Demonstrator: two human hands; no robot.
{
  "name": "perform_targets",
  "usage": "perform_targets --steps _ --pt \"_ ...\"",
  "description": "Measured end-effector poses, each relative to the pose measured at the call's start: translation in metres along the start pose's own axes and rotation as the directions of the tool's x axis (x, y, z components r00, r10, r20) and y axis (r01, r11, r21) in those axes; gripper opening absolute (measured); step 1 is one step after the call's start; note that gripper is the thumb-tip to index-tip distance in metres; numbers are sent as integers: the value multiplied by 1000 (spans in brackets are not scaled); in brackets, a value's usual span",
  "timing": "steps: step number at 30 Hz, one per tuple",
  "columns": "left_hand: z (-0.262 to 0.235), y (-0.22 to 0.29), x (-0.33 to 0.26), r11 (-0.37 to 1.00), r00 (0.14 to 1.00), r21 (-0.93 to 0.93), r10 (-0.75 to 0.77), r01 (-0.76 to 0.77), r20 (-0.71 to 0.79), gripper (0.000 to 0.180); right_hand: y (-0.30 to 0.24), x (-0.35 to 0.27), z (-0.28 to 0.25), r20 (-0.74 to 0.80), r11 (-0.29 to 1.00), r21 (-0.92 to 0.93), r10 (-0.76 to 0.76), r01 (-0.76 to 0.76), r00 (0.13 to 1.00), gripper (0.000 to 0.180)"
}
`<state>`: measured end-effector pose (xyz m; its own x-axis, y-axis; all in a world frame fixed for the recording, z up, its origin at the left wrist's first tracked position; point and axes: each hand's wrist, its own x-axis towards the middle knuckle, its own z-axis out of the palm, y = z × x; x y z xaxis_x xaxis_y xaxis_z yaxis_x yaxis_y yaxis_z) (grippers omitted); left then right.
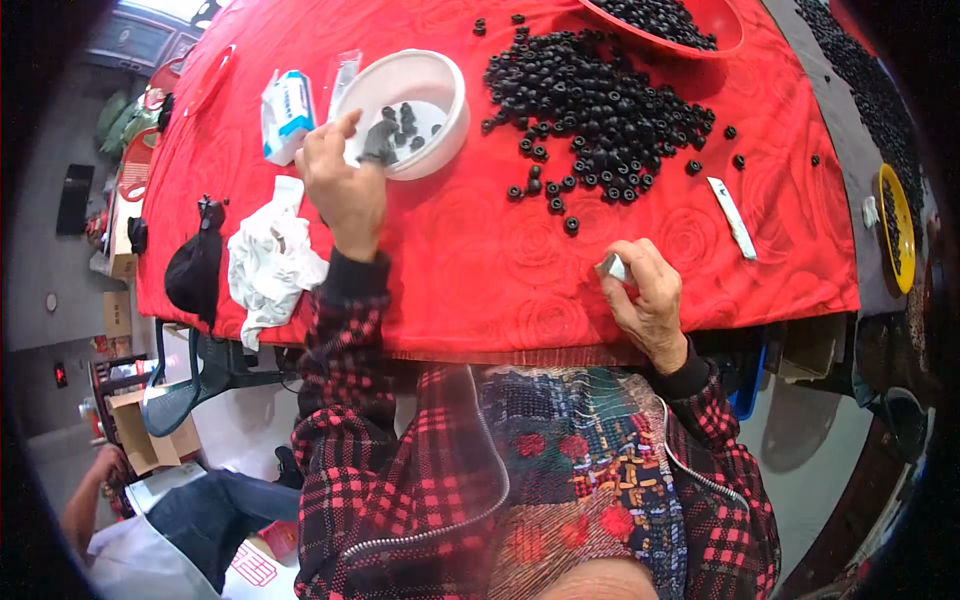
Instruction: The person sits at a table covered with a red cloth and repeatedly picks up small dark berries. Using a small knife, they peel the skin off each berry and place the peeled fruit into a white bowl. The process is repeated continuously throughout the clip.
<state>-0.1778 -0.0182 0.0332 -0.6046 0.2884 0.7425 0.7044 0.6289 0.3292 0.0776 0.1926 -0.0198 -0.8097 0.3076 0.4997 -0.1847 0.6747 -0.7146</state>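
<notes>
A blurred dark piece shows at the fingertips of the left hand, inside the rim of the white bowl. The blur makes it hard to say whether the fingers pinch it or have let it go; I cannot tell. A few black pieces lie loose on the bowl's floor. For a clean release, the fingers would do well to stay low and fully inside the rim, parting together so the piece drops straight and does not bounce out.

The right hand is well apart from the bowl, above the near part of the red tablecloth, with a small pale item pinched between thumb and curled fingers. That grip looks secure; if the item has an edge, it is best kept turned away from the other hand.

Beyond the right hand spreads the heap of black rings, its stragglers nearest and easiest to take singly. A red basin with more stands behind it, and a white strip lies to the right. Left of the bowl are a packet and, nearer, a crumpled white cloth.
</notes>
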Motion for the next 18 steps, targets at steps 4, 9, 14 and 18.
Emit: perform_targets --steps 4,9,14,18 --pt "3 79 -45 888 924 -454 116 68 364 16 6 -4 0 -7 1000 -11 -14 14 1000 28" --pt "32 106 -70 903 802 -428 238 25 547 12 5 -7 1 2 1000 17 -11 11 1000 30" --pt "49 130 -82 944 778 -286 56 162 626 18 4 -5 2 -1 1000 0 -30 30 1000 31" --pt "53 123 -87 921 844 -386 169 48 509 21 2 -4 0 9 999 35 -25 25 1000 29"
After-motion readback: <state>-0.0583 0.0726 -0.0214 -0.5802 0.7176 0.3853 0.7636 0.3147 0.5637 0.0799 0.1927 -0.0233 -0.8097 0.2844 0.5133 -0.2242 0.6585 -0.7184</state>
